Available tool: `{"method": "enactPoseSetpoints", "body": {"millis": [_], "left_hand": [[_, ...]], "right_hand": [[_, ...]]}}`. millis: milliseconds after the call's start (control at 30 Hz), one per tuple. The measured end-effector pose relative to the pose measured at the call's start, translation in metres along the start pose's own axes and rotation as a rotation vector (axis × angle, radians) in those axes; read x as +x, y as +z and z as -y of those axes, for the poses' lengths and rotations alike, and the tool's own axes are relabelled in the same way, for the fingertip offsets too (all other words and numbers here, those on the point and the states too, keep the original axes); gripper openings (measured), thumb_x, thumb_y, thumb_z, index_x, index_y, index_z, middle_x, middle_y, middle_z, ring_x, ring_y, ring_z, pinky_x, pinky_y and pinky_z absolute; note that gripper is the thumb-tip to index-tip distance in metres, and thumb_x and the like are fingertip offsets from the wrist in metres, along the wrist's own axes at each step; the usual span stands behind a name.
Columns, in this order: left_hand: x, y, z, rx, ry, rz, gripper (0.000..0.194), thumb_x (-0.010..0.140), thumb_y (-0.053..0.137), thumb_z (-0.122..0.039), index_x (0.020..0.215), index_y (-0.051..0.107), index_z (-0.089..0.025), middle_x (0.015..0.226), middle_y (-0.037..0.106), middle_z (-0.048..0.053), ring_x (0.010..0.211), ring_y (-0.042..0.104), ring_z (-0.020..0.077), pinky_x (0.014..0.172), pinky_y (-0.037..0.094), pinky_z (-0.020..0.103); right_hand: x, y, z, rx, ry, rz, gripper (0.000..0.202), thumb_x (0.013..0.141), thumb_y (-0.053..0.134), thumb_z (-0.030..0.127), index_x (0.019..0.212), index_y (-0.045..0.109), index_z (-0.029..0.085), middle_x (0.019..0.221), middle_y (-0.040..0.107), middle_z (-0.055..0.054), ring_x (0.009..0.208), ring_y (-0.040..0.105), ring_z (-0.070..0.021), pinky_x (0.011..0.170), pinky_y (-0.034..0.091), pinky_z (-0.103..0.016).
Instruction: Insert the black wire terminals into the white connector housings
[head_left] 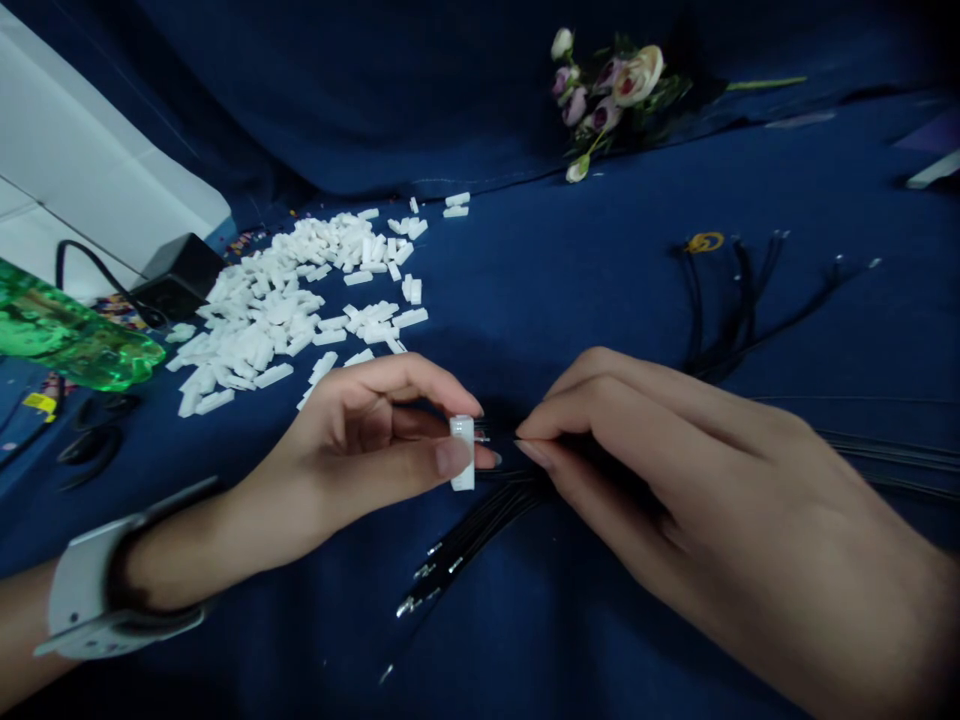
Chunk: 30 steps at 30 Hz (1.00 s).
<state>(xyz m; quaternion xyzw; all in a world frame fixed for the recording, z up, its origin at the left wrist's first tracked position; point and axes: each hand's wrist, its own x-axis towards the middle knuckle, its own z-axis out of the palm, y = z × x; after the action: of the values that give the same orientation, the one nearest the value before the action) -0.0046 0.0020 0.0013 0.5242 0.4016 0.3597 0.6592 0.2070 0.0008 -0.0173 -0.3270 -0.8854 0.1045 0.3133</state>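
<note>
I see my left hand [360,440] pinching a small white rectangular plastic connector housing [463,452] upright between thumb and forefinger, so those fingers [442,458] are narrow and clamped on it. Just to the right of it, my right hand [675,480] has thumb and forefinger tips pressed together on a thin black wire [499,440], whose end sits right at the housing's side; I cannot tell whether it touches. Below both sets of fingers, a bundle of thin black wires with bare metal tips [450,545] fans out on the dark blue cloth-covered tabletop [525,280]. Well beyond my left fingers lies a heap of loose white plastic housings [277,300]. Far past my right fingers lie more black wires [742,300], and further still a small bunch of pale artificial flowers [607,95]. My left wrist wears a grey wristband [97,590].
</note>
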Motion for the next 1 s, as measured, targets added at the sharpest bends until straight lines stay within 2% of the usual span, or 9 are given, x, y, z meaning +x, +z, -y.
{"method": "enactPoseSetpoints", "body": {"millis": [200, 433, 800, 1000], "left_hand": [[-0.0001, -0.0008, 0.0000, 0.011, -0.016, 0.011, 0.011, 0.078, 0.072, -0.016, 0.086, 0.069, -0.023, 0.076, 0.068, -0.005, 0.083, 0.072, 0.0102, 0.076, 0.055, 0.009], [-0.0008, -0.0018, 0.0012, 0.033, -0.014, 0.033, 0.011, 0.080, 0.071, -0.018, 0.088, 0.069, -0.025, 0.074, 0.067, -0.005, 0.086, 0.072, 0.0098, 0.082, 0.055, 0.012], [-0.0009, -0.0019, 0.0011, 0.026, -0.010, 0.036, 0.012, 0.079, 0.071, -0.017, 0.088, 0.069, -0.025, 0.072, 0.068, -0.005, 0.084, 0.072, 0.0092, 0.080, 0.054, 0.011], [-0.0019, -0.0025, 0.0036, 0.064, 0.002, 0.054, 0.013, 0.081, 0.070, -0.019, 0.091, 0.068, -0.026, 0.078, 0.073, -0.004, 0.084, 0.071, 0.0086, 0.085, 0.055, 0.016]], "right_hand": [[-0.0024, 0.0000, 0.0021, 0.009, -0.001, -0.028, 0.020, 0.077, 0.049, 0.004, 0.092, 0.053, 0.016, 0.086, 0.053, 0.000, 0.070, 0.045, -0.0103, 0.054, 0.033, -0.025], [-0.0006, 0.0011, 0.0010, -0.025, -0.009, -0.065, 0.016, 0.081, 0.049, 0.006, 0.093, 0.053, 0.016, 0.088, 0.053, 0.000, 0.074, 0.046, -0.0098, 0.056, 0.035, -0.024], [-0.0003, 0.0007, 0.0031, -0.004, 0.003, -0.096, 0.008, 0.090, 0.046, 0.013, 0.092, 0.052, 0.017, 0.088, 0.054, 0.001, 0.068, 0.045, -0.0074, 0.058, 0.036, -0.022], [0.0022, 0.0014, 0.0016, 0.007, -0.004, -0.072, 0.013, 0.081, 0.048, 0.006, 0.089, 0.052, 0.016, 0.085, 0.052, 0.000, 0.070, 0.044, -0.0101, 0.055, 0.034, -0.025]]}}
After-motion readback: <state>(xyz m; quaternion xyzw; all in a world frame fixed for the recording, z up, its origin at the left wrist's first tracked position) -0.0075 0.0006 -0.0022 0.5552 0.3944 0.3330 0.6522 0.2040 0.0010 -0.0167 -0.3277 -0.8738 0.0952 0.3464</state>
